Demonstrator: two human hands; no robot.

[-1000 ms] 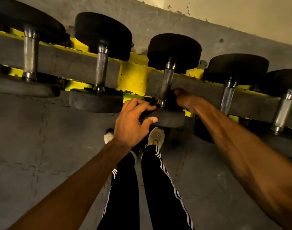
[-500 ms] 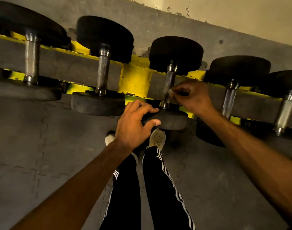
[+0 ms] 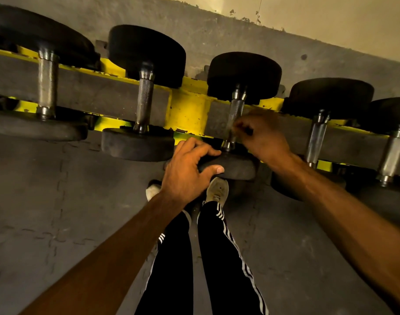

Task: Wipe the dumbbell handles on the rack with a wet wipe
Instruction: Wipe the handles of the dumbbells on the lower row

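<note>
Several black dumbbells with steel handles lie across a yellow rack [image 3: 187, 112]. My left hand [image 3: 185, 171] grips the near rubber head [image 3: 237, 167] of the middle dumbbell, thumb under its rim. The handle [image 3: 235, 110] of that dumbbell rises from the head toward the far head. My right hand [image 3: 265, 135] is blurred, its curled fingers pressed against the lower part of the handle. A small pale scrap, the wet wipe [image 3: 236, 128], barely shows at its fingertips; the hand hides the rest.
Neighbouring dumbbell handles stand to the left [image 3: 144, 101] [image 3: 47, 85] and to the right [image 3: 317, 137] [image 3: 394, 151]. My shoes [image 3: 217, 189] and striped trousers are below the rack on grey floor mats [image 3: 58, 201]. A concrete ledge and pale wall [image 3: 330, 23] lie behind.
My right hand has come up from beside the near head onto the handle and shifted slightly along it. The left hand has kept its grip on the near head.
</note>
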